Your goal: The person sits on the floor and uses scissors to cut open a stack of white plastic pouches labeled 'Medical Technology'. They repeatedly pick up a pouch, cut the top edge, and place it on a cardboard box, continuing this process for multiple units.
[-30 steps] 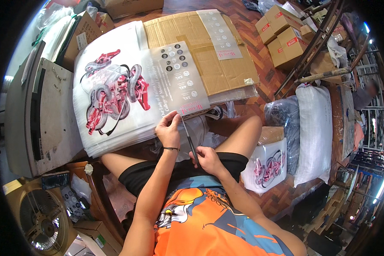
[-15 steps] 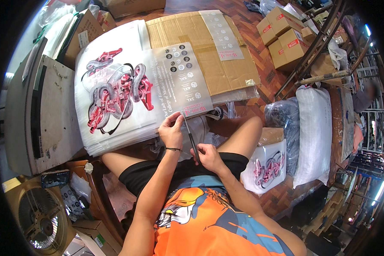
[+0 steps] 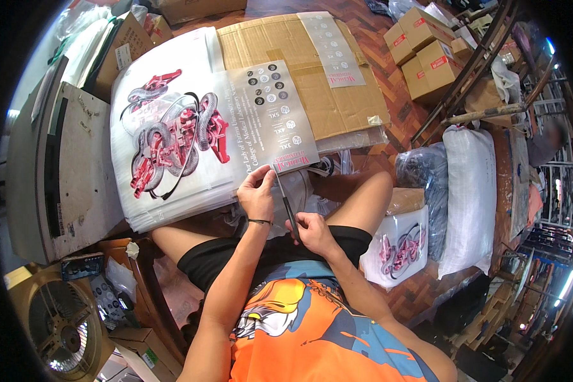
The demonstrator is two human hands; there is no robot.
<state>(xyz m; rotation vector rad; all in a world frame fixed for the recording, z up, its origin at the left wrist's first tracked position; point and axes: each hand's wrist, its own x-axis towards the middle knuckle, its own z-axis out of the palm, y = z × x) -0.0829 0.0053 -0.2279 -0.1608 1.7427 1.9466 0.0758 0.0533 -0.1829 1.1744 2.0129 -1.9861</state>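
A translucent printed film sheet (image 3: 270, 111), with dark round marks and rows of lettering, lies over the stack. Its near edge is pinched between the thumb and fingers of my left hand (image 3: 256, 192). In my right hand (image 3: 313, 233) are narrow black-handled scissors (image 3: 287, 207), their thin blades pointing away from me and meeting the sheet's near edge beside my left fingertips. Whether the blades are parted is too small to tell. Under the sheet, to the left, is a pile of clear film (image 3: 172, 127) printed with red and grey snake-like figures.
Flattened cardboard (image 3: 254, 41) with a second printed strip (image 3: 332, 51) lies at the far side of the stack. Taped boxes (image 3: 430, 70) stand far right, and a white sack (image 3: 470, 204) is at the right. At left are a grey metal cabinet (image 3: 86, 165) and a fan (image 3: 60, 328).
Almost nothing differs. Both hands keep their grip at the sheet's near edge, and the view has shifted very slightly.
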